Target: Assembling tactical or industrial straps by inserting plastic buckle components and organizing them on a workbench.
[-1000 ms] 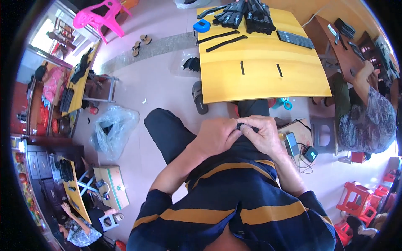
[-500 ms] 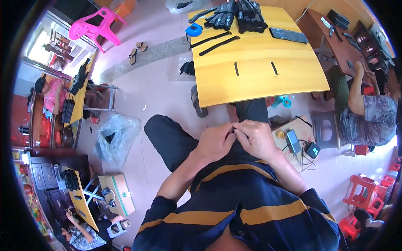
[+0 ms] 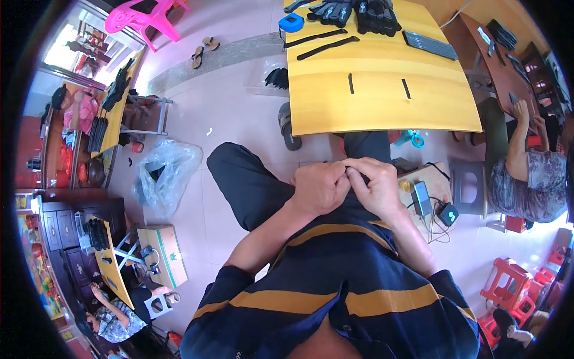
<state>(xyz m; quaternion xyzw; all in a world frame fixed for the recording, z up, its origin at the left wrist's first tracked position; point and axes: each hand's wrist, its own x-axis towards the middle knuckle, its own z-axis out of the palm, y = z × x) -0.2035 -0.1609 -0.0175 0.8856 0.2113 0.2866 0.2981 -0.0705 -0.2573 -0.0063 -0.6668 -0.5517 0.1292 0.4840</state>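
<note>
Both hands meet over my lap, in front of the yellow table (image 3: 382, 116). My left hand (image 3: 321, 186) is closed with its fingers curled in. My right hand (image 3: 376, 186) is also closed, thumb and fingertips pressed against the left hand's. A small dark bit shows between the fingertips, but I cannot make out what it is. Two short black strips, one on the left (image 3: 351, 84) and one on the right (image 3: 406, 89), lie apart on the table. Beyond them are two long black straps (image 3: 327, 48), black-and-grey gloves (image 3: 375, 18), a stack of grey strips (image 3: 429, 45) and a blue tape measure (image 3: 291, 23).
To my right, a cardboard box (image 3: 439, 179) bears a phone-like device and cables, near a seated person (image 3: 526, 179). A clear plastic bag (image 3: 167, 179) lies on the floor at left. Red stools (image 3: 508, 284) stand at lower right; a pink chair (image 3: 143, 21) at far left.
The view has shifted, so the table now appears higher and further right. My hands stay together over my lap, a little further right in the picture and with their grip slightly altered.
</note>
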